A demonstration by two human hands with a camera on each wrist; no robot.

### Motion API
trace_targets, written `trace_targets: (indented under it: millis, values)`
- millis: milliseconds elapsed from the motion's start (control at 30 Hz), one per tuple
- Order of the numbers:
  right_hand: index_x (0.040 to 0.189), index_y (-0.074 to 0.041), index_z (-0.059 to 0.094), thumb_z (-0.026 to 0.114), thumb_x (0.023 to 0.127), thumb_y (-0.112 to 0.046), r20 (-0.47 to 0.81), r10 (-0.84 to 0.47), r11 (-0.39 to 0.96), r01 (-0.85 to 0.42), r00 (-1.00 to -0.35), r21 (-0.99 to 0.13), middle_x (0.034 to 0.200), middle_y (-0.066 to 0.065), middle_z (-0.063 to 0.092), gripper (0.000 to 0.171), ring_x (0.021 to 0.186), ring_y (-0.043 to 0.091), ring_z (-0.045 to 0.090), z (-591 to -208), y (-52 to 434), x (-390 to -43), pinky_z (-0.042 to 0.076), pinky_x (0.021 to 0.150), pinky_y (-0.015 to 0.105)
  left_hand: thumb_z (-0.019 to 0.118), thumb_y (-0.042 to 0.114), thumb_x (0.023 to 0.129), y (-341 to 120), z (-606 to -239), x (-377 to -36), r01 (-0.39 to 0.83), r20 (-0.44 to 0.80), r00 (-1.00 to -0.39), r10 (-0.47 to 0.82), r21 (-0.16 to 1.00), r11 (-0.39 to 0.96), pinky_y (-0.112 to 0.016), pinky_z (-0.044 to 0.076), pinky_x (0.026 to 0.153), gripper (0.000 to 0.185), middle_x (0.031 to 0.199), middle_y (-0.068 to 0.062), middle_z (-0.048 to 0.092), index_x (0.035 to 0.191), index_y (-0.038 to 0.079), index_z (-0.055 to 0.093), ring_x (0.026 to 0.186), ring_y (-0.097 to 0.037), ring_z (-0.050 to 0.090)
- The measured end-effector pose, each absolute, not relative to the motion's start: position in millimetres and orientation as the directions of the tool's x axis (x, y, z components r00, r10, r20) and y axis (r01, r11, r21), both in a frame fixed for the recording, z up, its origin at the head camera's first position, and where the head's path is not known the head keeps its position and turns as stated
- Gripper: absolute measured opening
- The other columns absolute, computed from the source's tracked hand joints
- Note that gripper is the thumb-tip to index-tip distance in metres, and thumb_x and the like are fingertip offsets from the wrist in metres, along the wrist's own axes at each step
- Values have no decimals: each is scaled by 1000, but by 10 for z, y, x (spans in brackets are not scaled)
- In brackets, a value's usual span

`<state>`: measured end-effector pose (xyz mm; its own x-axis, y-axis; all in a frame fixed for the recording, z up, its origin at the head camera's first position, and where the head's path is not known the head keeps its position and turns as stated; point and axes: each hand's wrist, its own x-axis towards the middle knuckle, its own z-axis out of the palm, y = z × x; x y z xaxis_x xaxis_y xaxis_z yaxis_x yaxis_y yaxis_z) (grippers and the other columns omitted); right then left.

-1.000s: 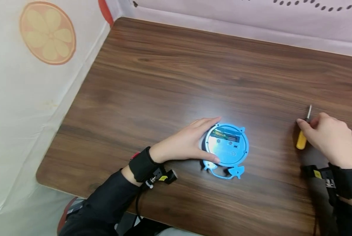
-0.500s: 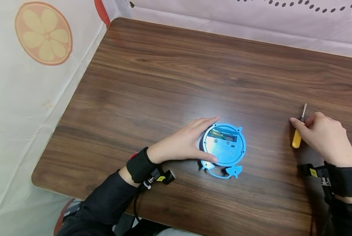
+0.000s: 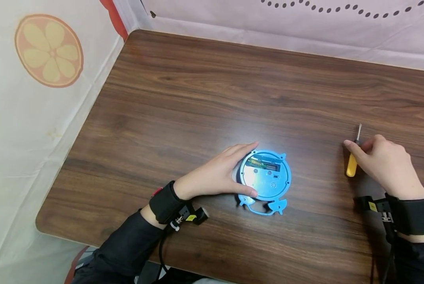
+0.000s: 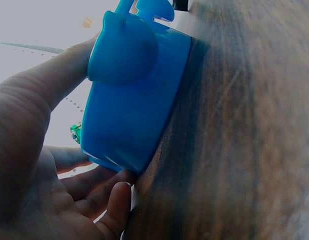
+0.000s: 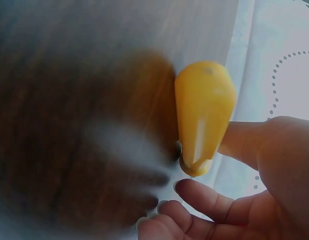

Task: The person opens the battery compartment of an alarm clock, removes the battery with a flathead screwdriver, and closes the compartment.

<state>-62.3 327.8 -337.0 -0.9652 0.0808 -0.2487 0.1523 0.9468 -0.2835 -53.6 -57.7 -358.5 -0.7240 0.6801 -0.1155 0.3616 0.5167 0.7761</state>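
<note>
the left hand (image 3: 215, 175) cups the blue clock (image 3: 265, 179), lying face down near the table's (image 3: 197, 98) front edge, thumb and fingers curled round its rim. the right hand (image 3: 385, 163) pinches the yellow screwdriver (image 3: 352, 163), well right of the clock. to do this well, get a firm hold on the handle before lifting and keep the clock pinned flat.

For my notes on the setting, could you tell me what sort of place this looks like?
Probably a small screened-off work desk: a dark wood-grain table closed in by a cloth backdrop with an orange-slice print. On it lie a blue round toy, its back open, and a yellow-handled screwdriver.
</note>
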Motion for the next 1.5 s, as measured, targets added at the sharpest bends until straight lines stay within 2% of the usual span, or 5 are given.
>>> trace_targets:
  millis: [400,633,900,1167,1500]
  values:
    - [105,11,55,51,104,-45,-10,103,938,100,-995,-332,78,21,59,57,57,27,51,-3306,3103,-470,36,49,36,83,54,79,-623,-3642,-566,379,-100,-721,685,772,511,-42,29,117,109,160,-3,32,162,21,21,146,-16,29]
    - [101,3,62,61,102,-34,153,-37,922,-93,-987,-376,76,12,58,37,60,24,51,-3101,2717,-411,35,54,33,83,54,79,-670,-3638,-584,385,-103,-716,690,766,515,-43,28,118,109,162,-3,30,162,21,20,148,-17,27]
    - [106,-9,68,67,99,-30,130,-250,842,-282,-959,-460,86,2,64,22,78,16,56,-3106,2325,-388,43,68,34,81,56,79,-727,-3649,-570,384,-112,-728,676,750,538,-42,29,118,110,161,-4,31,163,21,19,147,-18,28]
    - [108,-12,71,75,93,-20,184,-417,751,-451,-890,-483,87,-3,64,18,75,11,56,-3239,2035,-415,49,63,32,82,55,79,-793,-3654,-564,363,-120,-743,659,754,547,-44,28,118,110,162,-5,29,163,21,20,148,-20,27]
    - [106,-13,73,75,93,-16,169,-482,715,-497,-860,-492,95,-1,65,14,75,10,57,-3384,1822,-438,52,64,31,82,53,81,-812,-3666,-554,345,-134,-744,655,762,548,-44,27,118,108,164,-4,26,163,21,19,149,-19,25]
